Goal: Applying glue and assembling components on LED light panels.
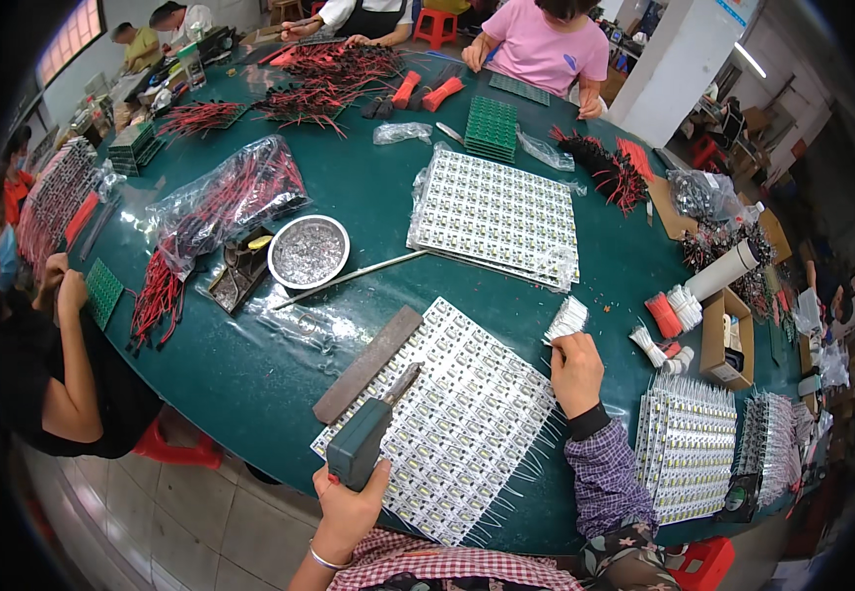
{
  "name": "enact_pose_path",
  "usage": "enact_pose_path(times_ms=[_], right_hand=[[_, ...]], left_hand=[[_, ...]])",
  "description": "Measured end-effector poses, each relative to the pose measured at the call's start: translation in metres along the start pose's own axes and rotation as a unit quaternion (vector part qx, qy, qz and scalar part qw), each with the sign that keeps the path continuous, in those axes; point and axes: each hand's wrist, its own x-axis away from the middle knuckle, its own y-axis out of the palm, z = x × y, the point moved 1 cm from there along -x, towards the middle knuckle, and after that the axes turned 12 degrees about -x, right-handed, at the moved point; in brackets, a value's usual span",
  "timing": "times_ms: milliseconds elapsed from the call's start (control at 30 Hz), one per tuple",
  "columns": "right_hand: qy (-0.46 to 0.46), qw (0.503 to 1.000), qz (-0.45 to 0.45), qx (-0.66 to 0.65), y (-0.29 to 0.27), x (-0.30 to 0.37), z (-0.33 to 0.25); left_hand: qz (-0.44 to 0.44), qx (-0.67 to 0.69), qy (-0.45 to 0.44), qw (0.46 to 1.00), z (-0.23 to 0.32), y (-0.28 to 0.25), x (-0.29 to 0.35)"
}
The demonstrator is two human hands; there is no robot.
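Note:
My left hand (349,507) is wrapped round the handle of a green soldering gun (359,443). Its metal tip points up and right over a white panel of small circuit boards (467,414). Thin white wires stick out along that panel's right edge. A dark flat bar (368,362) lies along its upper left side. To the right of the panel, my right hand (577,374) has its fingers closed at the near end of a bundle of white wires (567,320). The fingertips are partly hidden.
Beyond lies a stack of white panels (496,212); a metal bowl (307,252) and a thin rod (354,281) are left of it. Wired panels (684,448), a cardboard box (726,340) and a white bottle (723,271) stand right. Co-workers sit around the table.

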Motion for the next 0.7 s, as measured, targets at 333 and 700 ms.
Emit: enact_pose_path(times_ms=[333,700], right_hand=[[-0.019,1.0,-0.007,-0.016,-0.014,-0.004,-0.01],[-0.178,0.914,-0.217,0.291,-0.001,-0.043,-0.045]], left_hand=[[-0.01,-0.004,0.015,1.0,0.0,0.002,-0.003],[-0.001,0.0,0.023,1.0,-0.002,0.001,-0.003]])
